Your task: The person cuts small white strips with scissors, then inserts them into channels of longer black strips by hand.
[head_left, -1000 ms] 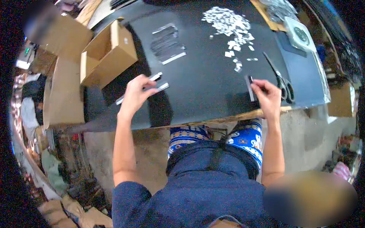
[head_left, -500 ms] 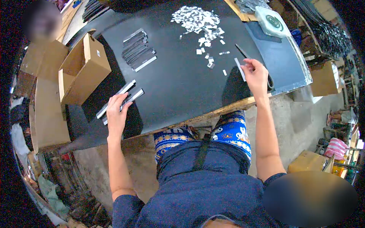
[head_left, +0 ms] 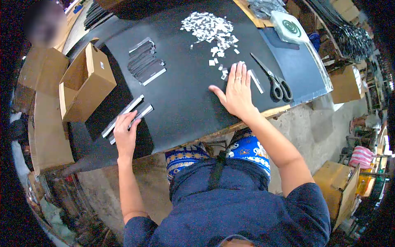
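Note:
Fingers and thumb of my left hand [head_left: 125, 131] close over dark strips with white edges [head_left: 142, 112] at the left front of the table. My right hand [head_left: 238, 92] lies flat with the thumb spread and nothing held, its fingertips near the loose white pieces. Just right of those fingers rests a narrow white strip [head_left: 256, 81]. Black-handled scissors [head_left: 276, 85] lie beyond it, blades pointing away. A stack of dark strips [head_left: 144, 61] sits toward the table's far left. Small white pieces [head_left: 207, 26] form a scattered pile at the back.
An open cardboard box [head_left: 96, 78] stands on the left of the dark tabletop [head_left: 185, 99]. At the back right, a clear container with a green coil [head_left: 290, 26] sits near a blue-grey sheet [head_left: 302, 61]. Another person is partly visible at upper left.
My right hand has let go of the white strip and moved left, flattening on the table. The scissors it partly covered now show fully. My left hand stays on the strips.

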The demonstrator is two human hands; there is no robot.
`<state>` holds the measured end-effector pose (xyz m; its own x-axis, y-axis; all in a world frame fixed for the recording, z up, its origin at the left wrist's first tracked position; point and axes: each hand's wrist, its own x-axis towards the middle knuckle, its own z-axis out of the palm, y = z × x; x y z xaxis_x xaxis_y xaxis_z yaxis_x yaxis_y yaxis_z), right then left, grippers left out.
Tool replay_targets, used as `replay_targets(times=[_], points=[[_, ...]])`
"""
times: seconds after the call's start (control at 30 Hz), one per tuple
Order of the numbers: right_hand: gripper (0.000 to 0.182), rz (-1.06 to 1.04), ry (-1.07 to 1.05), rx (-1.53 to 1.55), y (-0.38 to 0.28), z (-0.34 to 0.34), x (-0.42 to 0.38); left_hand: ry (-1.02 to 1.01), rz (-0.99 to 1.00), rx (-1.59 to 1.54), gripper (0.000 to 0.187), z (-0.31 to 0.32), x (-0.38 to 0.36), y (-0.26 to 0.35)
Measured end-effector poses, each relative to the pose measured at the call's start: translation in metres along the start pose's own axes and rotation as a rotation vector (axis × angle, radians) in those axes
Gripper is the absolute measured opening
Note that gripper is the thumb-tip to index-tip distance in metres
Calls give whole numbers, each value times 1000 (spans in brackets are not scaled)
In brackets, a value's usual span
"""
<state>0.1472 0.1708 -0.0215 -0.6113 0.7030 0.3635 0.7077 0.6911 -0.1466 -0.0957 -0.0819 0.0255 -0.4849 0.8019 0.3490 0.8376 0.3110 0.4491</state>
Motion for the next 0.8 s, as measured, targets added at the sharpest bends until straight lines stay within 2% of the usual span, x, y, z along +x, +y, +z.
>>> replay_targets(times=[0.07,0.17,0.23,0.3,0.37,0.47,0.5,0.6,0.8], points=[[105,63,96,26,-1,18,20,14,6,-3,27,2,1,-1],[106,128,136,-35,-3,36,54,51,-11,-25,27,2,0,0],[109,173,112,-89,2,54,81,82,51,-35,26,3,0,-4],[105,219,58,-71,4,59,105,74,61,-41,26,3,-1,-8],[99,184,190,-69,10,69,118,64,49,-60,27,2,-1,-8],[84,63,319,-29,4,59,115,58,45,-55,28,2,-1,-12],[84,52,318,-27,2,52,112,64,61,-69,27,1,-1,-12],[76,40,268,201,-7,35,94,65,93,-72,27,2,1,-17],[67,27,144,387,-17,-13,53,38,97,-91,26,-3,7,-20]])
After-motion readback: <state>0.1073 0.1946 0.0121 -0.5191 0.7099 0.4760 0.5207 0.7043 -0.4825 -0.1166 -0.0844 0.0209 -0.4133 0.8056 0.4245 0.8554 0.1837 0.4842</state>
